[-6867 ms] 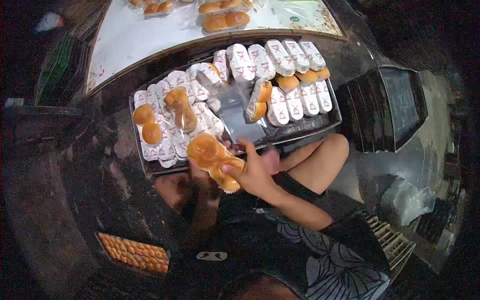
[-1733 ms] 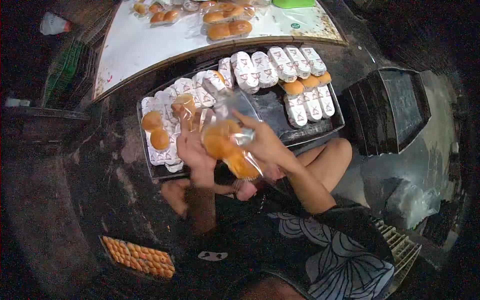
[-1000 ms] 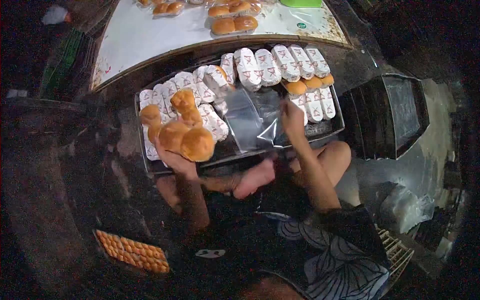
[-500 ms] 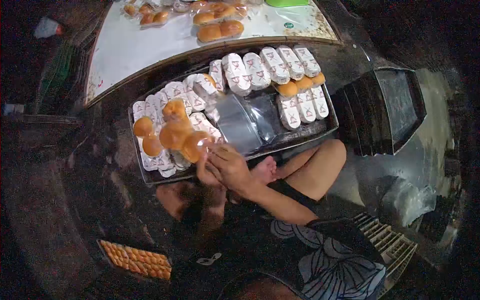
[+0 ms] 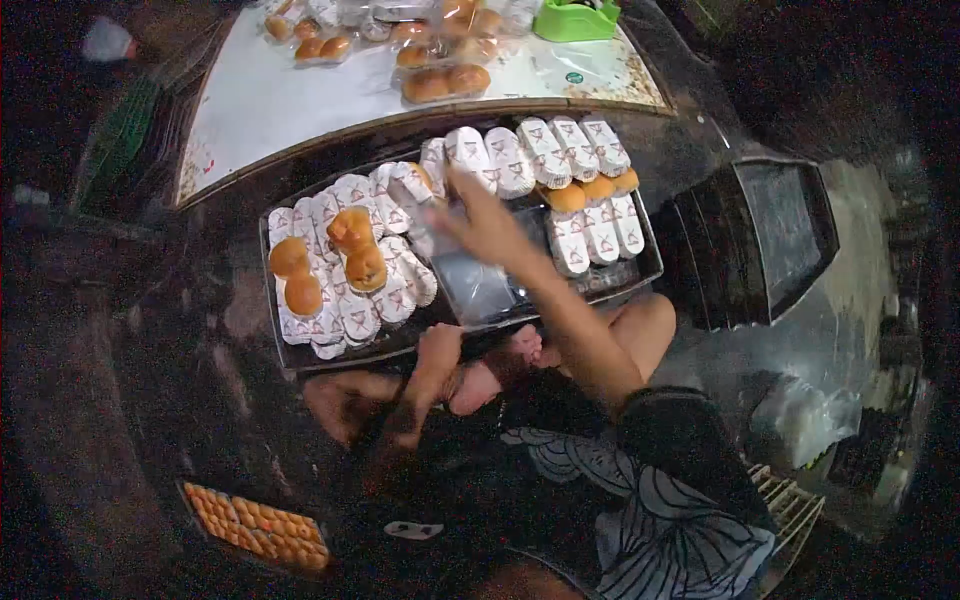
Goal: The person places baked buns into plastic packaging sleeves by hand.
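Note:
My right hand reaches over the middle of the dark tray, its fingers smeared by motion near the paper-cupped buns. My left hand is curled at the tray's front edge; whether anything is inside it is hidden. Rows of buns in white printed paper fill the tray's left part. Two pairs of golden buns lie on top of them, one pair at far left and another pair beside it. Clear plastic bags lie in the tray's middle, below my right hand.
Behind the tray, a white table bears bagged buns and a green container. Stacked dark trays stand at right, near a bundle of clear plastic. Another tray of buns lies at lower left.
My hands were together at a pair of buns in clear plastic; that pair is no longer in them. The right hand has moved up and right, the left back to the tray's front edge.

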`<state>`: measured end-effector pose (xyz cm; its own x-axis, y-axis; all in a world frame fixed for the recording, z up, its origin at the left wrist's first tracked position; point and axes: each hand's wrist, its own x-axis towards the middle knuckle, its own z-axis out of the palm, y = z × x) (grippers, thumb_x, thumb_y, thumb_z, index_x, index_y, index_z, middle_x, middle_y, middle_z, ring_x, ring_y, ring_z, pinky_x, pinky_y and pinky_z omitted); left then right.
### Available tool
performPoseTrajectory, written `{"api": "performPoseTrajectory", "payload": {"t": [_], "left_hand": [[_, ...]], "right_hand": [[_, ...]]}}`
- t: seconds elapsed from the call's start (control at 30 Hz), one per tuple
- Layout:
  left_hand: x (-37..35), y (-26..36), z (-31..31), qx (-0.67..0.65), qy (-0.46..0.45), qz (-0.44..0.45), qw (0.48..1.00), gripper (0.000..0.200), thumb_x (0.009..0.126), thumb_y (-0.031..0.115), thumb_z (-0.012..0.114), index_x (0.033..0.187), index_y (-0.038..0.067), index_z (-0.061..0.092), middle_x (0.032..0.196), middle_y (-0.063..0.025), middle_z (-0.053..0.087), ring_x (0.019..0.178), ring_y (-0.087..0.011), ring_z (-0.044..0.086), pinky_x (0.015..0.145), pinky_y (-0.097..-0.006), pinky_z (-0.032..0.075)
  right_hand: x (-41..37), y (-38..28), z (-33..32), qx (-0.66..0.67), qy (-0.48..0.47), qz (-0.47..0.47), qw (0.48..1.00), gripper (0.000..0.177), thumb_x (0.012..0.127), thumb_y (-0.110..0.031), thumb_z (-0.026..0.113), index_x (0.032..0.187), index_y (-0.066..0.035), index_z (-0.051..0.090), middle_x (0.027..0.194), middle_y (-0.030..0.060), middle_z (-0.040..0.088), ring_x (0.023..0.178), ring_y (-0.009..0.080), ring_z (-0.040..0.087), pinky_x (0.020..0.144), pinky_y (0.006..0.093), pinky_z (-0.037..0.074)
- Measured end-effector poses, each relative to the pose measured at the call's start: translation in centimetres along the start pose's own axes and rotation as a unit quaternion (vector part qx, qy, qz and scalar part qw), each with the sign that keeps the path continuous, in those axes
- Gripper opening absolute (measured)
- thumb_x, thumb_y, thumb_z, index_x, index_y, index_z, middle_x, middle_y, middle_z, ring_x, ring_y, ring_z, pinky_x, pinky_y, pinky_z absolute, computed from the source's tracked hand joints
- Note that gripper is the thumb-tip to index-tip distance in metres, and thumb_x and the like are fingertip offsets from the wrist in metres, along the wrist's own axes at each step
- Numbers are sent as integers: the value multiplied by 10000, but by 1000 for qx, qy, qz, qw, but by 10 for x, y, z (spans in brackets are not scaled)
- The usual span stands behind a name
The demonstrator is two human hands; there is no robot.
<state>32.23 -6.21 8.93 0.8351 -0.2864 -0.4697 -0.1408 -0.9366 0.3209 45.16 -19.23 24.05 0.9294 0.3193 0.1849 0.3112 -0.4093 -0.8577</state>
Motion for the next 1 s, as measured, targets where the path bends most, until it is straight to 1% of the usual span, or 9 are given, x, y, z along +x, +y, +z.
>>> {"api": "performPoseTrajectory", "payload": {"t": [0.07, 0.23, 0.3, 0.43, 0.6, 0.73, 0.83, 0.93, 1.0], "left_hand": [[-11, -19, -2, -54, 89, 18, 994, 199, 676, 78, 553, 850, 124, 639, 748, -136, 610, 698, -317, 598, 645, -410, 477], [-49, 20, -59, -297, 67, 13, 952, 129, 698, 118, 594, 814, 68, 616, 725, -124, 594, 666, -288, 580, 593, -344, 451], [-45, 23, -51, -291, 168, 45, 941, 123, 710, 114, 591, 815, 54, 613, 733, -121, 588, 672, -281, 575, 604, -340, 449], [-51, 31, -57, -431, 346, 13, 834, 107, 739, 85, 587, 816, 15, 609, 744, -115, 565, 685, -245, 555, 630, -316, 437], [-61, 35, -66, -562, 467, -66, 680, 103, 774, 96, 583, 812, 1, 592, 744, -62, 577, 668, -132, 533, 623, -249, 424], [-69, 12, -75, -735, 277, -179, 592, 139, 743, 62, 621, 852, -19, 594, 721, -14, 572, 657, -83, 497, 599, -222, 411], [-87, 22, -80, -546, 385, -71, 741, 157, 733, 85, 635, 864, 0, 612, 680, 0, 560, 604, -86, 471, 543, -221, 386], [-101, 27, -74, -393, 380, 1, 837, 211, 742, 133, 609, 917, 15, 594, 763, -23, 575, 678, -157, 515, 597, -258, 403], [-90, 19, -65, -573, 432, 13, 697, 230, 781, 112, 581, 1003, 50, 577, 924, -37, 549, 836, -143, 524, 668, -212, 402]], "right_hand": [[-75, 31, 31, 86, -224, 199, 950, 447, 806, -339, 533, 1139, -49, 464, 1115, 210, 476, 1033, 313, 463, 913, 386, 326], [-175, 16, 65, -311, -189, 194, 911, 315, 777, -269, 579, 1037, -98, 530, 873, 168, 560, 863, 261, 495, 686, 371, 387], [-175, 38, 74, -205, -18, 188, 960, 232, 829, -228, 494, 1004, -82, 536, 745, 148, 567, 672, 210, 538, 561, 338, 416], [-116, 9, 40, 198, -162, 355, 899, 186, 865, -131, 415, 949, -20, 540, 508, 60, 525, 307, 95, 406, 320, 227, 333], [-99, -14, 57, 259, -110, 317, 906, 164, 846, -133, 461, 931, -34, 560, 565, 79, 564, 392, 99, 494, 342, 220, 351], [-121, -21, 74, -93, 101, -12, 990, 153, 847, -143, 469, 906, -46, 572, 549, 59, 550, 399, 98, 486, 367, 239, 379], [-107, -3, 56, 434, -242, 494, 714, 248, 841, -268, 514, 945, -55, 590, 595, 16, 544, 473, 66, 486, 416, 199, 367], [-92, -9, 74, 498, -72, 386, 773, 350, 834, -310, 525, 1071, -54, 551, 629, 9, 557, 524, 83, 516, 462, 151, 370], [-93, -33, 94, 430, -42, 352, 830, 448, 845, -336, 498, 1192, -58, 441, 941, 93, 572, 712, 110, 520, 615, 214, 414]]}}
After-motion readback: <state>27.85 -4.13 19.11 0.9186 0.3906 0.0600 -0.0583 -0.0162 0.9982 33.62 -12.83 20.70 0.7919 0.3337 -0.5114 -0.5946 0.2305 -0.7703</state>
